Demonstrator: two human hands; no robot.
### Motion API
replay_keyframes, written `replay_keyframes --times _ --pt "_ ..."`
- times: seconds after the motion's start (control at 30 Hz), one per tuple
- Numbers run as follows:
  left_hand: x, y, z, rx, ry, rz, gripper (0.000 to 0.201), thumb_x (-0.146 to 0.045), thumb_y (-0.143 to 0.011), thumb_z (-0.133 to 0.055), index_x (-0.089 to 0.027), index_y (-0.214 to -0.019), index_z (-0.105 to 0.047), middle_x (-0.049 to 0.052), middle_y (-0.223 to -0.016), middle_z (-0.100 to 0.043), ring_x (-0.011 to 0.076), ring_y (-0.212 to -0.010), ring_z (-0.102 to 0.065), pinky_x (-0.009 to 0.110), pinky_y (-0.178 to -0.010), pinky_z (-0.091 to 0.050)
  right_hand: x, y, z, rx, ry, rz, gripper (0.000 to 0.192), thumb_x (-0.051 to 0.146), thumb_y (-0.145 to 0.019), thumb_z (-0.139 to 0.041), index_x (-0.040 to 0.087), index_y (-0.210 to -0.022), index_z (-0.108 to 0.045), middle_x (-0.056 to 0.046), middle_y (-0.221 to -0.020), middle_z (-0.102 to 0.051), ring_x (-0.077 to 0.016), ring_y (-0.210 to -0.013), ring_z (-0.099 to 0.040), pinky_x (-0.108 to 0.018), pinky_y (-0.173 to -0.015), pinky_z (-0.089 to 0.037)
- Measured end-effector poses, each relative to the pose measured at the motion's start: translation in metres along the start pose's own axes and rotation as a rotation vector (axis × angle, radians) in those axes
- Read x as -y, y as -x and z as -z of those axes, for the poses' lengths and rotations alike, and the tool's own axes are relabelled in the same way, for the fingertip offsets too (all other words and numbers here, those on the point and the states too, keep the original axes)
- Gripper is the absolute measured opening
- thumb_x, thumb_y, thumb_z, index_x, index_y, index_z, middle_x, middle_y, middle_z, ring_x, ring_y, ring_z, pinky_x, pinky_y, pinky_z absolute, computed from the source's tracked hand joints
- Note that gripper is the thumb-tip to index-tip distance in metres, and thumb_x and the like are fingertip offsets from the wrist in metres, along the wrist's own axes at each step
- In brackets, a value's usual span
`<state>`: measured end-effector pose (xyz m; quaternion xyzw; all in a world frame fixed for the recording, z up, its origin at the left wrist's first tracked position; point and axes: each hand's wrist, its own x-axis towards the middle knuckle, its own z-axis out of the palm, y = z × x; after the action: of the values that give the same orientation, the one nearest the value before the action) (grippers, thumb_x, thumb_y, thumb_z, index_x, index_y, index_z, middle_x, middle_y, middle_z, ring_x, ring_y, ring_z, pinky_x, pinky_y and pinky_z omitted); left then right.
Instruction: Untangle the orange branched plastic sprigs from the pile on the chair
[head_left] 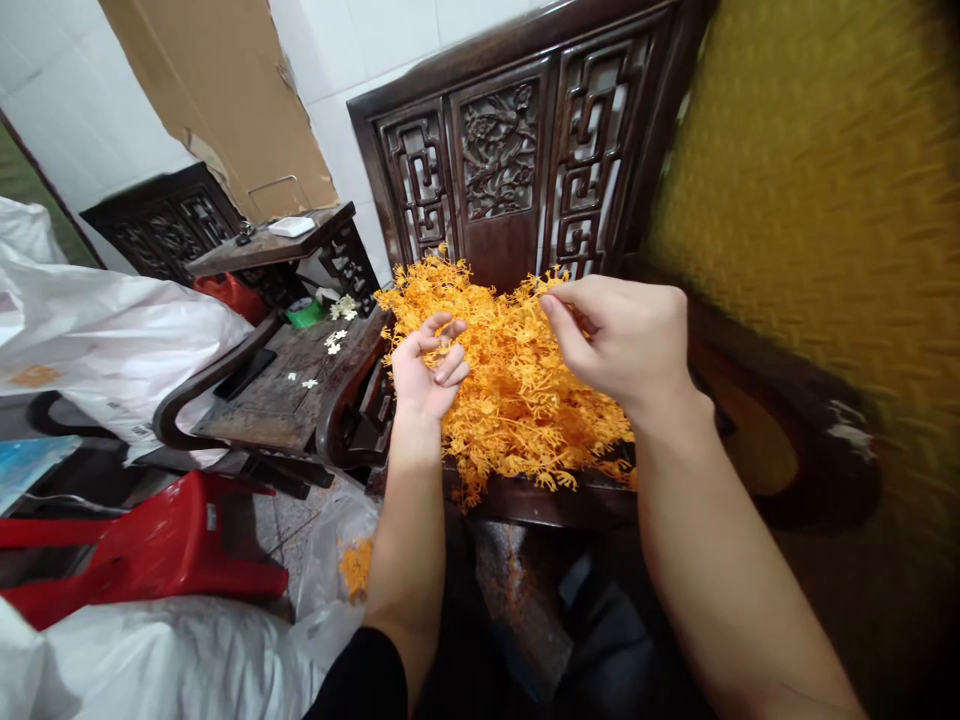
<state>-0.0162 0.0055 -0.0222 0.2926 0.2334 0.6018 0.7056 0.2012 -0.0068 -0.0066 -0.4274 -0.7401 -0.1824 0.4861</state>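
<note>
A large heap of orange, branching plastic-looking pieces lies on the seat of a dark carved wooden chair in front of me. Over the left part of the heap is my left hand, palm turned up. Its fingers are loosely curled and apart, with nothing visible in them. My right hand is above the heap's right side, thumb and forefinger pinched together. Orange bits show right behind those fingertips; whether the pinch holds one is too small to tell.
The carved chair back rises behind the heap. At left are a wooden side table, a second seat with green tape and small pale pieces, white sacks, a red plastic stool, and a clear bag holding orange bits.
</note>
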Motion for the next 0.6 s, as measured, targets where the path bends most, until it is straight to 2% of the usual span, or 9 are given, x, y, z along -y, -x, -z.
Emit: replay_keyframes --times 0.1,0.13,0.23,0.33,0.4,0.5,0.6 --pt "0.0 0.001 -0.004 0.055 -0.009 0.017 0.005 -0.016 -0.076 -0.058 -0.017 -0.08 -0.057 -0.004 -0.067 -0.049 0.0023 -0.038 -0.025 0.02 -0.039 -0.016 0.0 0.0 -0.002 -0.002 0.022 0.018 0.023 0.029 -0.098 -0.057 0.02 -0.092 -0.078 -0.005 -0.074 -0.074 -0.0199 -0.066 -0.065 -0.034 -0.062 -0.039" --pt "0.001 0.002 -0.005 0.06 -0.034 0.029 0.007 -0.02 -0.082 -0.061 -0.017 -0.078 -0.056 -0.006 -0.062 -0.042 0.0024 -0.038 -0.024 0.019 -0.039 -0.016 0.001 0.001 -0.002 -0.011 0.023 0.025 0.023 0.029 -0.098 -0.057 0.02 -0.092 -0.077 -0.005 -0.074 -0.073 -0.0196 -0.066 -0.064 -0.034 -0.062 -0.038" --pt "0.004 0.005 -0.013 0.041 -0.199 0.066 0.034 -0.043 -0.094 -0.067 -0.016 -0.075 -0.058 -0.011 -0.053 -0.025 0.0018 -0.037 -0.015 0.019 -0.038 -0.009 0.003 0.001 -0.002 -0.046 0.036 0.058 0.022 0.029 -0.099 -0.058 0.02 -0.091 -0.076 -0.005 -0.072 -0.071 -0.0186 -0.064 -0.061 -0.034 -0.062 -0.036" --pt "0.008 0.01 -0.02 0.057 -0.387 0.109 0.057 -0.071 -0.089 -0.068 -0.015 -0.075 -0.062 -0.012 -0.05 -0.024 0.0013 -0.038 -0.01 0.021 -0.039 -0.003 0.005 0.001 -0.003 -0.053 0.056 0.124 0.022 0.029 -0.099 -0.058 0.02 -0.09 -0.075 -0.005 -0.07 -0.068 -0.0174 -0.062 -0.057 -0.034 -0.061 -0.035" --pt "0.011 0.012 -0.023 0.061 -0.46 0.114 0.065 -0.079 -0.085 -0.065 -0.015 -0.075 -0.062 -0.011 -0.049 -0.027 0.0014 -0.038 -0.011 0.022 -0.04 -0.001 0.006 0.001 -0.003 -0.047 0.067 0.175 0.022 0.03 -0.099 -0.058 0.02 -0.09 -0.076 -0.003 -0.067 -0.066 -0.0163 -0.06 -0.054 -0.034 -0.061 -0.036" --pt "0.012 0.014 -0.026 0.046 -0.493 0.07 0.06 -0.074 -0.083 -0.073 -0.015 -0.077 -0.063 -0.011 -0.05 -0.027 0.0013 -0.039 -0.013 0.021 -0.042 -0.003 0.005 0.002 -0.003 -0.023 0.082 0.185 0.023 0.031 -0.1 -0.057 0.021 -0.091 -0.076 -0.003 -0.067 -0.064 -0.0162 -0.06 -0.053 -0.033 -0.061 -0.037" --pt "0.008 0.017 -0.024 0.083 -0.501 0.016 0.051 -0.062 -0.08 -0.082 -0.015 -0.077 -0.065 -0.012 -0.051 -0.024 0.0012 -0.041 -0.014 0.02 -0.043 -0.007 0.003 0.001 -0.001 -0.028 0.051 0.107 0.024 0.032 -0.1 -0.056 0.022 -0.09 -0.075 -0.004 -0.068 -0.066 -0.0174 -0.061 -0.055 -0.034 -0.063 -0.039"
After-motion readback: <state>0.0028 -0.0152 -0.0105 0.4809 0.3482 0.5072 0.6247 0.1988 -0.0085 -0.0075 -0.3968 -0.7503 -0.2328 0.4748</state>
